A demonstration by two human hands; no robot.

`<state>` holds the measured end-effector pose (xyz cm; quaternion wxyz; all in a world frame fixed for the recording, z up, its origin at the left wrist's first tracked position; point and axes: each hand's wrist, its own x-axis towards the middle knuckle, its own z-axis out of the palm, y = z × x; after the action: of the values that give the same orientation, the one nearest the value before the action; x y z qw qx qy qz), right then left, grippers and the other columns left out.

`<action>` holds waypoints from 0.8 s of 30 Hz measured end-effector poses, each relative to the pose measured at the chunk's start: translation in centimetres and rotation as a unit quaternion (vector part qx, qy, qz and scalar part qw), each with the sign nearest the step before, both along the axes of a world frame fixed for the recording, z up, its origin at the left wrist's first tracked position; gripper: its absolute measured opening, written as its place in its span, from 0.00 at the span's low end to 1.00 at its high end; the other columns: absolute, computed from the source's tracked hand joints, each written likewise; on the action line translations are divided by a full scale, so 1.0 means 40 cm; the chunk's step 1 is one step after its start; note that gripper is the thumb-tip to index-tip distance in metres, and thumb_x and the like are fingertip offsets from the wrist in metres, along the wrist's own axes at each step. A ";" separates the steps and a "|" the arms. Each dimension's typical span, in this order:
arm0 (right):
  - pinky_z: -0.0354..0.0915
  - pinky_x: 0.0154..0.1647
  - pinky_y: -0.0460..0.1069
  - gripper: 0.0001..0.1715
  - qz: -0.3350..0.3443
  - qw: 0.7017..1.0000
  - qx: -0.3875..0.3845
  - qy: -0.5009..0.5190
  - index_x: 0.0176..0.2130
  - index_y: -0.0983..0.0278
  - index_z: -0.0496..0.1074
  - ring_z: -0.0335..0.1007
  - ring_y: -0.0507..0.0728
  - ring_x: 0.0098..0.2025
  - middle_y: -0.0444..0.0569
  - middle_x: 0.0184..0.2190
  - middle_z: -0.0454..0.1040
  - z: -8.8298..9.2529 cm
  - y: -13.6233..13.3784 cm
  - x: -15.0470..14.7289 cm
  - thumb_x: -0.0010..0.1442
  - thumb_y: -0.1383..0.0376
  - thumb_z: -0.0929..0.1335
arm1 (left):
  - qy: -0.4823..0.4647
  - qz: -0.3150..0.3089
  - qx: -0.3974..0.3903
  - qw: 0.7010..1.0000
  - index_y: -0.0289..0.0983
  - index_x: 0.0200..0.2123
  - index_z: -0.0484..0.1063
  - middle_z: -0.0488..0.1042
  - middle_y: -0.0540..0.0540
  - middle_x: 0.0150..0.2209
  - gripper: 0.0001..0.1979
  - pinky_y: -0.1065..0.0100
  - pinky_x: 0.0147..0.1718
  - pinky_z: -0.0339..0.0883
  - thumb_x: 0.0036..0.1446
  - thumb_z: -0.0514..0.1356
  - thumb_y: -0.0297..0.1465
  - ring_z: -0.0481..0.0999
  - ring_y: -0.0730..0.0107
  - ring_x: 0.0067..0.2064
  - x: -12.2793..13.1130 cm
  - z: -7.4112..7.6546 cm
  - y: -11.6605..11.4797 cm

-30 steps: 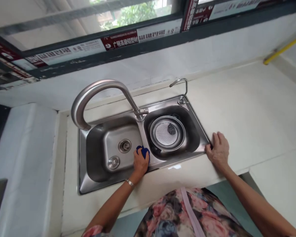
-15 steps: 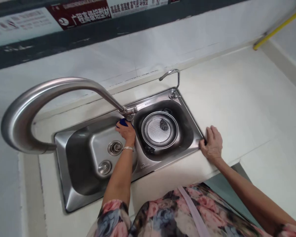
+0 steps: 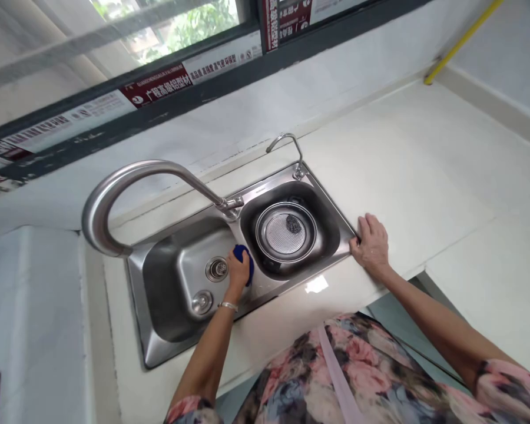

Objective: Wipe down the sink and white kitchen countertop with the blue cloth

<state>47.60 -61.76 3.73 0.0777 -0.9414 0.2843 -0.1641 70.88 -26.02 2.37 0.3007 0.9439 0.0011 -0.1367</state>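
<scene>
My left hand (image 3: 237,272), with a bracelet at the wrist, is closed on a bunched dark blue cloth (image 3: 249,275). It presses the cloth against the divider between the two bowls of the steel sink (image 3: 159,347). On the pale counter beside the sink's right front corner rests my right hand (image 3: 371,246), fingers apart and holding nothing; its thumb touches the rim. A round steel pan with a dimpled base (image 3: 282,238) sits in the right bowl, and a dark wire scourer (image 3: 293,223) lies inside it.
A large curved faucet (image 3: 150,168) arches over the left bowl's back. A thin tap (image 3: 297,144) stands at the sink's back right corner. The left bowl holds a drain (image 3: 216,269) and a round steel stopper (image 3: 202,302). Behind is a window frame (image 3: 221,88).
My left hand has slid the blue cloth from near the faucet base toward me along the divider. The view has tilted up, showing more window. My right hand stays by the sink corner.
</scene>
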 end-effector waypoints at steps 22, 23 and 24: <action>0.64 0.68 0.63 0.34 -0.004 0.943 0.331 0.045 0.64 0.74 0.63 0.64 0.69 0.66 0.69 0.65 0.66 -0.057 0.149 0.179 0.59 0.70 0.65 | -0.037 0.137 0.001 0.990 0.31 0.65 0.56 0.64 0.23 0.61 0.32 0.44 0.57 0.69 0.66 0.57 0.43 0.68 0.40 0.63 -0.017 0.034 -0.070; 0.65 0.66 0.63 0.34 -0.022 0.941 0.333 0.054 0.63 0.76 0.63 0.66 0.71 0.65 0.71 0.62 0.68 -0.067 0.151 0.205 0.59 0.69 0.66 | -0.045 0.165 0.000 0.985 0.32 0.66 0.55 0.63 0.22 0.61 0.33 0.44 0.56 0.70 0.65 0.58 0.43 0.69 0.40 0.62 -0.009 0.031 -0.091; 0.67 0.64 0.63 0.31 -0.038 0.937 0.341 0.065 0.60 0.77 0.65 0.68 0.72 0.62 0.71 0.58 0.71 -0.076 0.150 0.227 0.60 0.69 0.67 | -0.053 0.187 -0.002 0.981 0.32 0.66 0.54 0.61 0.22 0.62 0.34 0.43 0.55 0.71 0.65 0.58 0.44 0.70 0.40 0.61 -0.004 0.029 -0.108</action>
<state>56.70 -55.77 0.68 0.3691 -0.8553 0.3635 0.0012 70.70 -30.35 3.54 0.3227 0.9322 0.1615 -0.0283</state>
